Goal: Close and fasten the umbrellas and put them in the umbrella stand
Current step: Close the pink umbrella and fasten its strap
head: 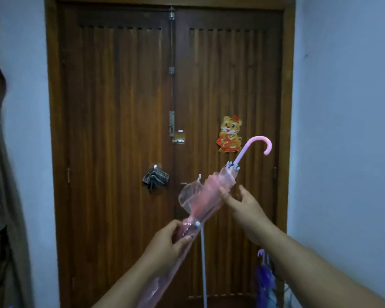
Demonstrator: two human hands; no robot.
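Pink translucent plastic umbrella [206,196], folded but loose, held slanted in mid-air, curved pink hook handle [259,141] up and away from both grips. Left hand [167,243] wrapped round the lower canopy, fingers curled tight on the plastic. Right hand [242,205] further up the canopy, fingers straight and spread, fingertips touching the bunched plastic, thumb apart, nothing clasped. Small white button [197,223] just above the left grip; thin white strip [202,258] hanging straight down from there. Below the right forearm, purple folded umbrella [265,276], upright, base cut off by the frame edge. Beyond both hands, brown slatted wooden double door [120,107] with yellow tiger sticker [230,134] and grey checked cloth [155,177] hung on a hook.
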